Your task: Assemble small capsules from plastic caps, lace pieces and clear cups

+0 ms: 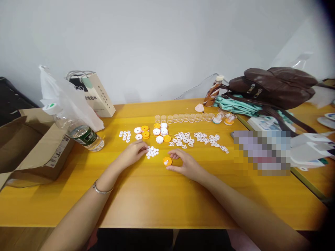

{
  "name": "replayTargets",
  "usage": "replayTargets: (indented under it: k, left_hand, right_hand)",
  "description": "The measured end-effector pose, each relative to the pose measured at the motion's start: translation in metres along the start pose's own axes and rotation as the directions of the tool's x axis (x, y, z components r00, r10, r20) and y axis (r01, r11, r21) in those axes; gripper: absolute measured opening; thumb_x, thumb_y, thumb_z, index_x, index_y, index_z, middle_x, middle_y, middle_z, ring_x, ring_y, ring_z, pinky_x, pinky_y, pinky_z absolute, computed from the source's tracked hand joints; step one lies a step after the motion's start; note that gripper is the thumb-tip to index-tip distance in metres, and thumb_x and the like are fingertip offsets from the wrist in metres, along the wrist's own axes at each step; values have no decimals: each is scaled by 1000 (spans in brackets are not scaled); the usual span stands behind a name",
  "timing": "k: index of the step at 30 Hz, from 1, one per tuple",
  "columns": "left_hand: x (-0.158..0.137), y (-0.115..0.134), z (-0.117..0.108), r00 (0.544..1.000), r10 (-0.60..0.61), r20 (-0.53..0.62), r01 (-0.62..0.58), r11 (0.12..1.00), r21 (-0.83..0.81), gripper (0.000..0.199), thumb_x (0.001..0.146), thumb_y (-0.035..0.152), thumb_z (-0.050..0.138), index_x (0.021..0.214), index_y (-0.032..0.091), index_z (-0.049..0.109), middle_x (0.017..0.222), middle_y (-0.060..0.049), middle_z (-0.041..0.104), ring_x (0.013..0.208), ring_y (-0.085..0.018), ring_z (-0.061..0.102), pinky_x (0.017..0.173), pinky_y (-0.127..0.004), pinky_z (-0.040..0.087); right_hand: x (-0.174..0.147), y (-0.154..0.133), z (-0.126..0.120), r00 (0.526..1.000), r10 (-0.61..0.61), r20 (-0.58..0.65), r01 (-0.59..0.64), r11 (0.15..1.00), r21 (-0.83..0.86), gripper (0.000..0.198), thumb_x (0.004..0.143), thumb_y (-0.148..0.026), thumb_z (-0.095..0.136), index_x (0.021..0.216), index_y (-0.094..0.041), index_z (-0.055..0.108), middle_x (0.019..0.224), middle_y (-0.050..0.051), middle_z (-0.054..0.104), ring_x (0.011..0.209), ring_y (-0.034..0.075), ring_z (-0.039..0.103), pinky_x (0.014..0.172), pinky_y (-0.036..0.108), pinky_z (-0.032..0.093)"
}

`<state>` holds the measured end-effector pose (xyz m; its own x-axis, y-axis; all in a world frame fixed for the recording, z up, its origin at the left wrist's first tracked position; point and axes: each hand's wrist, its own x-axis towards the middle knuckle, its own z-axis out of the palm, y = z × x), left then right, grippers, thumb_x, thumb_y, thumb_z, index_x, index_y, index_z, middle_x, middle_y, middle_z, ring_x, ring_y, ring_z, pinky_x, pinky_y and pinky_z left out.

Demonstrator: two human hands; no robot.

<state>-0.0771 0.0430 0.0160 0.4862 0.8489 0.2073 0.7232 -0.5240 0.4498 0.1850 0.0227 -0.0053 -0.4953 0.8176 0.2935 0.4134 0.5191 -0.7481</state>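
My left hand [134,150] reaches the edge of a small pile of white round pieces [152,152]. Its fingertips are drawn together; whether a piece is between them is too small to tell. An orange round base [167,161] with a small whitish part on its middle lies on the table. Around its right side curves my right hand [184,164], thumb and fingers apart, the thumb close to the base's lower edge. Beyond the hands stand stacks of white and orange discs [164,131], with openwork white pieces [183,139] to their right.
Clear cups [188,118] form a row at the back, ending near two assembled pieces [229,119]. White stemmed parts [125,135] lie left. A cardboard box [34,150] and water bottle [85,136] stand left; a juice bottle [213,92] and brown bag [272,87] are right.
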Motion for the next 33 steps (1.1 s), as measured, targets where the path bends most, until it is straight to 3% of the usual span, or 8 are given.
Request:
replayTargets:
  k: [8,10,14,17,20,24,28,33]
  left_hand:
    - [4,2,1,991,123,-52,-109,968,227,14,83,20,49,82,17,63,79,-5,62,72,-15,57,66,-26,44]
    - [5,8,1,988,105,-113,-89,986,141,14,82,19,50,81,16,63,78,-5,62,71,-14,56,66,-25,44]
    - [3,37,11,981,-40,-191,2,981,-194,14,82,22,51,84,16,64,79,-4,64,68,-11,56,61,-23,43]
    - [2,61,24,985,-108,-134,44,910,-413,15,81,25,53,82,16,65,72,-2,65,60,-10,54,55,-21,42]
    - [2,75,33,982,-182,-45,116,776,-620,18,81,28,54,77,13,64,71,-3,66,62,-11,57,58,-22,46]
    - [4,80,35,970,-240,21,182,672,-718,20,79,31,57,76,13,64,68,-3,66,61,-11,58,60,-23,49]
    - [4,77,35,974,-225,-2,170,742,-648,22,82,33,54,77,14,64,70,-4,66,63,-11,58,61,-25,48]
    - [-3,72,40,983,-91,-162,39,954,-297,30,76,35,62,100,18,58,92,-7,60,84,-18,55,76,-34,47]
  right_hand:
    - [0,0,0,997,-34,-72,35,999,14,29,73,-32,65,97,-20,55,86,4,62,78,16,59,72,32,52]
    - [1,-2,-2,991,-42,-129,48,998,38,21,77,-32,61,94,-20,57,83,4,63,75,16,60,71,31,52]
    - [0,-7,-4,973,-107,-204,121,991,56,11,82,-27,55,89,-20,60,81,4,65,75,15,62,71,30,52]
    - [-3,-11,-2,965,-223,-141,230,973,32,17,84,-25,54,99,-24,60,89,3,67,82,15,63,76,32,52]
    - [-5,-11,1,951,-288,-109,290,957,1,22,85,-23,53,105,-27,59,93,2,68,85,15,63,78,31,51]
    - [-5,-11,2,951,-282,-128,283,959,-10,21,85,-23,52,104,-28,60,90,1,69,81,14,64,76,29,52]
    - [-3,-11,0,961,-234,-151,240,971,22,18,85,-24,52,98,-27,63,87,0,69,79,14,64,74,28,52]
    - [1,-2,-3,978,-80,-192,90,995,45,14,82,-28,54,88,-23,66,81,3,68,72,15,63,69,30,53]
